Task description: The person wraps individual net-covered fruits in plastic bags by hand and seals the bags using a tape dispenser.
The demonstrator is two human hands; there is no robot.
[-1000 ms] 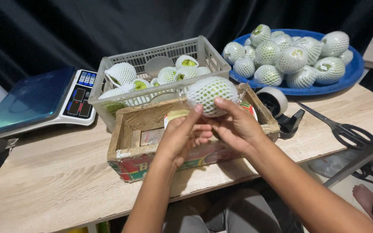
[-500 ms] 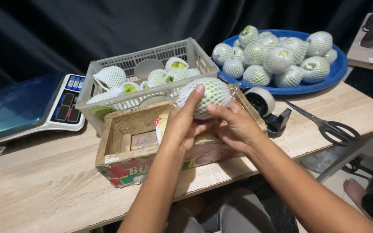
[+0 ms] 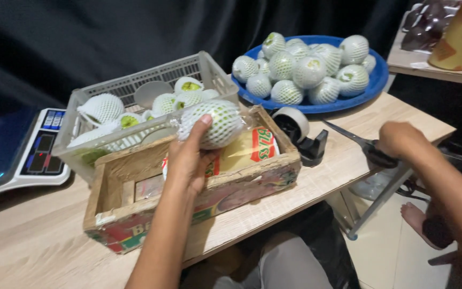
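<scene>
A: What is the left hand (image 3: 188,160) doing?

B: It is cupping a green fruit in white foam netting (image 3: 212,124), fingers curled around its near side, holding it above the cardboard box (image 3: 135,214). Printed packets are lying inside the box.

A: And the right hand (image 3: 399,140)?

B: It is sitting at about three o'clock from the box, fingers closing around the black handles of the scissors (image 3: 367,147) lying on the wooden table (image 3: 28,251).

A: What is sitting in the grey crate (image 3: 199,69)?

B: At eleven o'clock from the box, it is holding several netted fruits and a grey bowl-like piece.

A: Anything beyond that?

B: At one o'clock, a blue tray (image 3: 375,80) is carrying a heap of netted fruits. A tape dispenser (image 3: 300,134) is standing between box and tray, and a digital scale (image 3: 22,155) is resting at nine o'clock.
</scene>
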